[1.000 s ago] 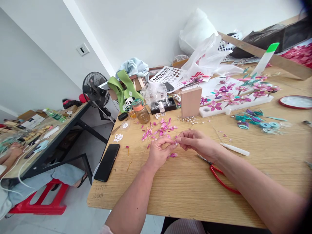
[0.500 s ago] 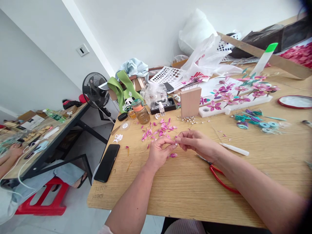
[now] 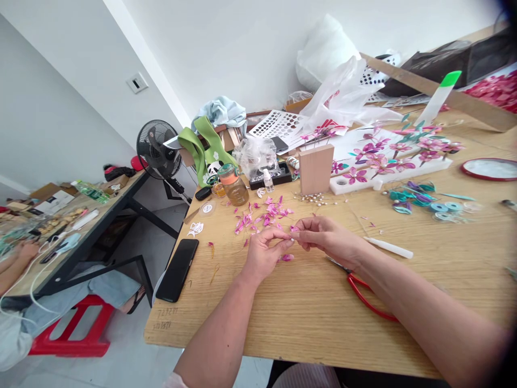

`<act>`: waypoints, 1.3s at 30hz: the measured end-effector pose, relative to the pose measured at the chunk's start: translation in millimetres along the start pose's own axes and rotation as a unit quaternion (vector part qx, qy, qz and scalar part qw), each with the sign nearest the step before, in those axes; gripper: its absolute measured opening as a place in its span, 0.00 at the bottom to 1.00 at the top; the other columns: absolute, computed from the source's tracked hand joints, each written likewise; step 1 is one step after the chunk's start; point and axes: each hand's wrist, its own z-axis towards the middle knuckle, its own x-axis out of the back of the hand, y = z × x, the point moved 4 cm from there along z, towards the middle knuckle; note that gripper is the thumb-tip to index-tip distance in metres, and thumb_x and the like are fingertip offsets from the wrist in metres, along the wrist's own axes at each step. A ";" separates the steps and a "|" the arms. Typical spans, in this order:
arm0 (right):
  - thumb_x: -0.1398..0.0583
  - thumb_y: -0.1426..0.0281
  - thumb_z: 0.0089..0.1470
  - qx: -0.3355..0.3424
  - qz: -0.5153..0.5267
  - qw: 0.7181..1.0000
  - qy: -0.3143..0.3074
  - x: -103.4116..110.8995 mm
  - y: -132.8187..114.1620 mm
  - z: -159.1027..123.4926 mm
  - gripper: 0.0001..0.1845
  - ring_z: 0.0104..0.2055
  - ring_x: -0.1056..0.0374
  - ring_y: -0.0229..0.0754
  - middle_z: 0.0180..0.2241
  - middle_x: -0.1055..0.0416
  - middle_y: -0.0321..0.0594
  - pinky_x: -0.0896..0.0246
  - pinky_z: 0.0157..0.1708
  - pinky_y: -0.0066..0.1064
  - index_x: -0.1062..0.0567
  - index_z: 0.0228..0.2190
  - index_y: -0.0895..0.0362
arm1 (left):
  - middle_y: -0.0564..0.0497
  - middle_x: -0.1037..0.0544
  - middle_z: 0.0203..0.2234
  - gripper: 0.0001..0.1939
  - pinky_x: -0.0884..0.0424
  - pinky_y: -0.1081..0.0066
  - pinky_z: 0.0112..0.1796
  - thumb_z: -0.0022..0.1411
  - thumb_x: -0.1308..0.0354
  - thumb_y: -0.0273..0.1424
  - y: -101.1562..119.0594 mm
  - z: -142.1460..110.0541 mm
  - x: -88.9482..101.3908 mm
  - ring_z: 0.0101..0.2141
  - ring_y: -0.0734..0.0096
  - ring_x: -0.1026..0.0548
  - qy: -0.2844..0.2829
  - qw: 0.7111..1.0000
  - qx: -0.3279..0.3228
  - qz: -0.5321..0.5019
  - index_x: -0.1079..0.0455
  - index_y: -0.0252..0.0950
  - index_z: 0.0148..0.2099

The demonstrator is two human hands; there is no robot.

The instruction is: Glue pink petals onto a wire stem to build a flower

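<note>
My left hand (image 3: 264,250) pinches a small white bead (image 3: 291,240) between thumb and forefinger, above the wooden table. Meeting it fingertip to fingertip, my right hand (image 3: 323,237) is closed on a pink petal (image 3: 294,228); the fingers partly hide both small pieces. Loose pink petals (image 3: 269,215) lie scattered just beyond my hands, and another petal (image 3: 287,257) rests below the fingertips. Under my right wrist are red-handled scissors (image 3: 363,293), their blades partly covered. A white pen-like tool (image 3: 388,247) lies to the right of my right hand.
A wooden block (image 3: 316,170) with flower stems stands behind pearl-headed wires. Made-up pink flowers (image 3: 379,163) stand in a white foam strip. To the left are a phone (image 3: 177,269) and a drink jar (image 3: 234,186). A co-worker's arm (image 3: 18,261) rests at another table.
Both hands stay together in almost the same place. Slightly more of the pink petal shows at the right fingertips.
</note>
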 end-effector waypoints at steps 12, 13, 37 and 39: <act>0.34 0.56 0.40 0.005 0.007 1.000 0.004 -0.4 -0.8 -0.6 0.18 0.23 0.43 0.35 0.19 0.36 0.35 0.51 0.25 0.30 0.29 0.20 0.59 | 0.50 0.26 0.28 0.08 0.25 0.70 0.35 0.51 0.35 0.33 0.7 -0.8 0.6 0.33 0.71 0.28 -0.012 0.999 -0.023 0.034 0.26 0.33 0.31; 0.34 0.56 0.40 0.008 0.001 1.000 0.004 -0.2 -0.2 -0.3 0.18 0.22 0.43 0.35 0.19 0.36 0.35 0.51 0.25 0.30 0.29 0.20 0.59 | 0.50 0.26 0.29 0.08 0.25 0.70 0.34 0.51 0.35 0.34 0.4 -1.0 0.7 0.33 0.71 0.28 -0.012 0.999 -0.018 0.032 0.26 0.33 0.31; 0.34 0.64 0.37 -0.026 0.073 0.997 0.000 -5.1 -4.9 -3.6 0.12 0.22 0.44 0.34 0.20 0.36 0.35 0.51 0.23 0.29 0.28 0.21 0.59 | 0.50 0.27 0.29 0.10 0.25 0.72 0.28 0.48 0.34 0.35 4.9 -2.9 -2.7 0.30 0.73 0.29 -0.002 1.000 0.018 -0.004 0.26 0.34 0.30; 0.34 0.65 0.37 -0.027 0.073 0.997 0.002 -5.6 -4.7 -3.5 0.11 0.22 0.44 0.34 0.19 0.36 0.35 0.52 0.23 0.29 0.28 0.21 0.59 | 0.50 0.27 0.29 0.10 0.25 0.73 0.28 0.48 0.33 0.35 4.7 -3.1 -2.9 0.31 0.73 0.28 0.000 1.000 0.022 -0.005 0.26 0.34 0.30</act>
